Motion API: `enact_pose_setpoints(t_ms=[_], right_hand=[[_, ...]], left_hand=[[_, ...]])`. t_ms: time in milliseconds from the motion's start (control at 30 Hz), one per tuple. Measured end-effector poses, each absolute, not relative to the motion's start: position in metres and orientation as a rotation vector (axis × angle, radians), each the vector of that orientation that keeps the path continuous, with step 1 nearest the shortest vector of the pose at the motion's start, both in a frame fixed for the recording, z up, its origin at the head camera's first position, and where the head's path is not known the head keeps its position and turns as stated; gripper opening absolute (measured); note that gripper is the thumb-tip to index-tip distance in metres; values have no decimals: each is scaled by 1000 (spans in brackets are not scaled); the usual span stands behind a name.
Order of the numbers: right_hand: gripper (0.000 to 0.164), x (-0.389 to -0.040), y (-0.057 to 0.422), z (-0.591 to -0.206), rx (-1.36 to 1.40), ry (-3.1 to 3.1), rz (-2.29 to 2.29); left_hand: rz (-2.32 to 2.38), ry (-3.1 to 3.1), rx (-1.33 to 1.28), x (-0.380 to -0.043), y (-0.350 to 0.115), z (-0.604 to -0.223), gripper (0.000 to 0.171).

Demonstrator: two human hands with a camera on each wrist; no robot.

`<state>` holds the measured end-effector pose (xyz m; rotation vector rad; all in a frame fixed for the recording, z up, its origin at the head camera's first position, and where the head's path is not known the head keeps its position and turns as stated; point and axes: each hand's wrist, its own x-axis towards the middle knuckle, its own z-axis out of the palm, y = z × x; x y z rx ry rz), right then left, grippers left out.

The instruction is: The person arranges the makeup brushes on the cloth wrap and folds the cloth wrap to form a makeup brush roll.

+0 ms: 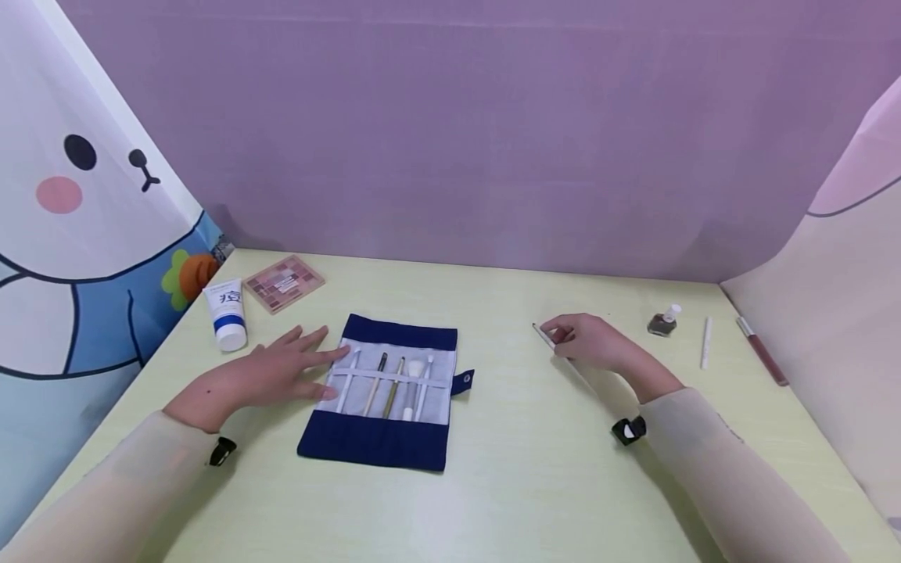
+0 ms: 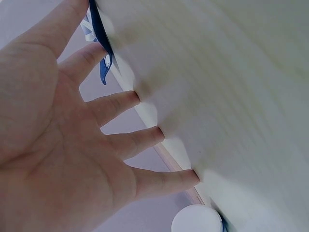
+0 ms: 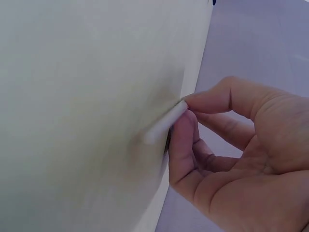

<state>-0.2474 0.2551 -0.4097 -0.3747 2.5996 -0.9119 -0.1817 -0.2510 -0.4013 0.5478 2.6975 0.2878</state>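
1. Head view, and the action was on the right: the right hand [image 1: 587,340] had a thin white stick [image 1: 543,335], its fingers clamped on it in a pinch!
2. That stick sat above the bench [image 1: 514,500], to the right of the open case [image 1: 376,443] and well apart from it, slanted, dark tip pointing away from the person.
3. Right wrist view backed it up: thumb and finger met on the stick, one pale end jutting out close to the bench; whether it touched, you couldn't tell.
4. Over on the left, the left hand [image 1: 285,371] had its fingers spread wide apart, thumb and forefinger resting at the case's left edge.
5. And what a line-up inside! Five slim brushes [image 1: 391,387] stood side by side under a pale strap [image 1: 438,383], with a navy tab [image 1: 462,381] poking out at the right.
6. Beyond the left hand, a white tube [image 1: 227,301] stood cap down beside a pink palette [image 1: 285,283].
7. Far right, a row of three: a small bottle [image 1: 662,322], a white pen [image 1: 706,344] and a reddish tube [image 1: 763,352] near the bench's edge.
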Motion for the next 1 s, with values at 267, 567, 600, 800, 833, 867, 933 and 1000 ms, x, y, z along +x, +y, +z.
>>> enact_pose_setpoints(t_ms=[267,567,600,800,833,867,933,1000], right_hand=[[49,-247,249,-411,-425,2667,-845],[49,-248,223,-382,-483,2620,-1032],[50,-249,219,-379,-488,2594,-1092],[54,-253,191,-367,-429,2331,-1558],[55,-253,186,-365,-405,2288,-1631],[56,-254,181,-364,-384,2257,-1694],[56,-255,171,-363,-341,2217,-1798],[54,-256,161,-362,-300,2181,-1889]], left_hand=[[288,2698,552,-182,-252,-403,83],[276,2709,561,-183,-253,-403,83],[274,2713,563,-183,-253,-403,83],[274,2717,565,-183,-253,-402,83],[276,2716,565,-182,-253,-402,83],[279,2714,565,-182,-253,-402,83],[284,2710,566,-183,-253,-403,83],[288,2707,567,-183,-253,-403,83]])
